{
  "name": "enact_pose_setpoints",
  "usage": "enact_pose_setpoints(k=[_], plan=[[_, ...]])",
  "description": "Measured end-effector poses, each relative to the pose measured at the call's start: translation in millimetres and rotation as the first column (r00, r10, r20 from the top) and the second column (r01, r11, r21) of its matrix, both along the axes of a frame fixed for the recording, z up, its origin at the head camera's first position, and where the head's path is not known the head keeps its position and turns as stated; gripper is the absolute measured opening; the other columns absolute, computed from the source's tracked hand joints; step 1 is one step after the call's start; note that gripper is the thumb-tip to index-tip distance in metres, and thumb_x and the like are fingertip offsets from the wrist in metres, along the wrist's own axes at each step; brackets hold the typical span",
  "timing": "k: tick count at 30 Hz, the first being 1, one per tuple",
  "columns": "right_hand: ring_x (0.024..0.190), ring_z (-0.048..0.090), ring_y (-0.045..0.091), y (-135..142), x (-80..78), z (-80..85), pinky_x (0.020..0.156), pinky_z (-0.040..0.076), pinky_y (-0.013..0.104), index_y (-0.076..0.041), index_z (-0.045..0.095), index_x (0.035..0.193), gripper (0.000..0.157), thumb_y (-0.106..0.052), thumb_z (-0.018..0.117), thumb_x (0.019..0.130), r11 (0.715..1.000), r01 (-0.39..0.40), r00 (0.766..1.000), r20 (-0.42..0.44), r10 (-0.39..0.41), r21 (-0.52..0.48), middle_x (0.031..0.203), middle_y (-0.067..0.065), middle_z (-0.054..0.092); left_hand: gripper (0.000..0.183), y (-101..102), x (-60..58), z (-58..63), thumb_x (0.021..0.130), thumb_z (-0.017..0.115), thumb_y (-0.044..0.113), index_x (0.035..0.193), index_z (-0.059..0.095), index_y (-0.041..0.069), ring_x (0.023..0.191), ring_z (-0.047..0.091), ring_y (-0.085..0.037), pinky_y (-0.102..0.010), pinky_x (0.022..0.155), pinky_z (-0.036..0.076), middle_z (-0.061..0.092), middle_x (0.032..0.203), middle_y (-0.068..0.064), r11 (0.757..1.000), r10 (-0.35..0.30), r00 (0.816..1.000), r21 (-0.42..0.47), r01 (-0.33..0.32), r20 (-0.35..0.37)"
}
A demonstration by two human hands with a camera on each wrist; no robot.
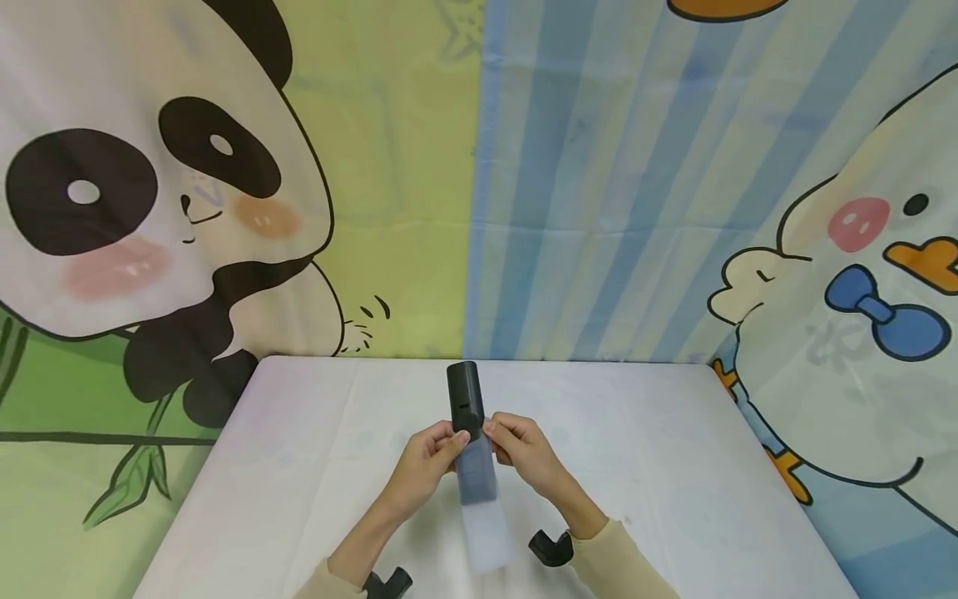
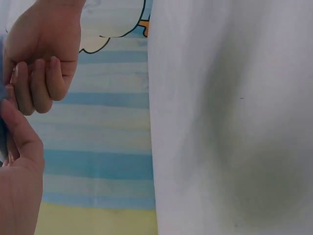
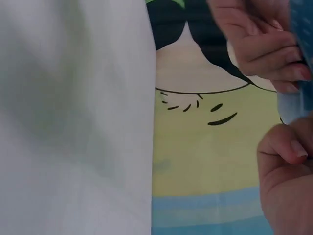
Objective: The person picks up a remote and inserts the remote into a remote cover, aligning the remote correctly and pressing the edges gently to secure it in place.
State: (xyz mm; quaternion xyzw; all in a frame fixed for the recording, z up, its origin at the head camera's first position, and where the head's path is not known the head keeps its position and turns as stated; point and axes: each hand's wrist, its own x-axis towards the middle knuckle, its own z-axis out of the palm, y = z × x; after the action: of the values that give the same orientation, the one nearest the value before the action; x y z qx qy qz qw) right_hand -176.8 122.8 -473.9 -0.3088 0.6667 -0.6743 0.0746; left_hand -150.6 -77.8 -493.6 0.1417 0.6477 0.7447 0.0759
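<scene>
Held up over the table is a long device with a black cylindrical top (image 1: 465, 391), a blue-grey translucent middle (image 1: 476, 474) and a milky, see-through lower end (image 1: 486, 537). Its exact kind is unclear. My left hand (image 1: 425, 466) grips its left side just below the black part, thumb on the front. On the opposite edge, my right hand (image 1: 530, 453) pinches it at about the same height. A strip of the blue section (image 3: 302, 54) shows between both hands in the right wrist view. From the left wrist, the right hand's fingers (image 2: 41, 85) appear curled.
A white-covered table (image 1: 636, 433) lies beneath the hands. Behind it hangs a cloth (image 1: 599, 183) printed with a panda and a white bird. Black wrist mounts (image 1: 550, 547) sit near both sleeves (image 1: 621, 561).
</scene>
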Motion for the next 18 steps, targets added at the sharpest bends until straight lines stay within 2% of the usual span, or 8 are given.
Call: enact_pose_setpoints(k=[2,4,7,9,10,12,14,18], plan=[[0.05,0.032,0.01,3,-1.1,-2.2,0.047,0.028,0.026,-0.004,0.047,0.073,0.032,-0.004,0.048,0.105,0.999,-0.012,1.0,-0.018,0.013,0.047,0.059,0.001,0.036,0.031,1,0.6,-1.2,0.101,0.063,0.029,0.097,0.06,-0.002,0.082,0.068,-0.019,-0.035,0.078,0.057,0.07,0.083,-0.007,0.999,0.038,0.999,-0.008,-0.039,-0.008],[0.051,0.033,0.01,4,0.0,2.1,0.048,0.03,0.026,-0.007,0.049,0.074,0.031,-0.005,0.051,0.104,0.993,0.022,0.999,-0.043,-0.017,0.116,0.06,0.0,0.038,0.031,2,1.2,-2.3,0.1,0.064,0.029,0.094,0.06,-0.001,0.079,0.066,-0.018,-0.036,0.078,0.058,0.068,0.078,-0.007,0.996,0.082,0.996,-0.023,-0.082,-0.02],[0.058,0.039,0.01,3,4.5,17.8,0.052,0.035,0.025,-0.007,0.055,0.08,0.024,-0.008,0.055,0.104,0.968,0.128,0.991,-0.057,-0.119,0.214,0.069,0.0,0.045,0.028,4,1.7,-3.7,0.099,0.066,0.027,0.092,0.062,0.001,0.073,0.064,-0.016,-0.036,0.076,0.058,0.065,0.073,-0.006,0.99,0.121,0.99,-0.069,-0.126,-0.069],[0.062,0.043,0.01,2,6.1,27.8,0.055,0.038,0.025,-0.005,0.058,0.088,0.016,-0.01,0.056,0.103,0.948,0.202,0.979,-0.035,-0.2,0.244,0.075,0.0,0.049,0.024,5,2.1,-3.8,0.098,0.067,0.026,0.092,0.064,0.003,0.07,0.063,-0.015,-0.034,0.073,0.058,0.065,0.073,-0.004,0.983,0.134,0.985,-0.115,-0.146,-0.109],[0.065,0.044,0.011,2,5.2,30.2,0.057,0.039,0.024,-0.003,0.059,0.094,0.012,-0.01,0.057,0.103,0.944,0.228,0.972,-0.004,-0.233,0.239,0.079,0.001,0.051,0.022,5,2.0,-3.9,0.098,0.068,0.025,0.093,0.065,0.004,0.069,0.063,-0.014,-0.032,0.071,0.057,0.067,0.074,-0.003,0.979,0.13,0.983,-0.14,-0.148,-0.127],[0.065,0.044,0.012,3,-2.5,22.6,0.056,0.039,0.024,-0.001,0.06,0.103,0.012,-0.012,0.056,0.104,0.943,0.261,0.96,0.047,-0.276,0.205,0.081,0.003,0.052,0.02,7,1.7,-4.4,0.097,0.068,0.026,0.093,0.067,0.007,0.066,0.061,-0.012,-0.028,0.065,0.054,0.069,0.076,-0.001,0.972,0.111,0.981,-0.186,-0.14,-0.158],[0.062,0.043,0.012,5,-9.6,15.3,0.055,0.037,0.024,0.0,0.06,0.107,0.015,-0.013,0.054,0.105,0.951,0.263,0.956,0.093,-0.28,0.161,0.077,0.004,0.05,0.019,8,1.8,-3.9,0.097,0.069,0.029,0.096,0.069,0.01,0.065,0.06,-0.011,-0.025,0.062,0.05,0.071,0.078,0.002,0.968,0.079,0.984,-0.225,-0.114,-0.158],[0.055,0.038,0.012,7,-16.7,9.5,0.055,0.034,0.026,0.004,0.059,0.104,0.019,-0.014,0.053,0.106,0.965,0.242,0.963,0.096,-0.251,0.103,0.066,0.004,0.044,0.021,8,2.5,-2.2,0.099,0.065,0.031,0.105,0.069,0.011,0.071,0.065,-0.013,-0.028,0.065,0.053,0.072,0.084,0.003,0.963,-0.034,0.992,-0.269,0.0,-0.122]])
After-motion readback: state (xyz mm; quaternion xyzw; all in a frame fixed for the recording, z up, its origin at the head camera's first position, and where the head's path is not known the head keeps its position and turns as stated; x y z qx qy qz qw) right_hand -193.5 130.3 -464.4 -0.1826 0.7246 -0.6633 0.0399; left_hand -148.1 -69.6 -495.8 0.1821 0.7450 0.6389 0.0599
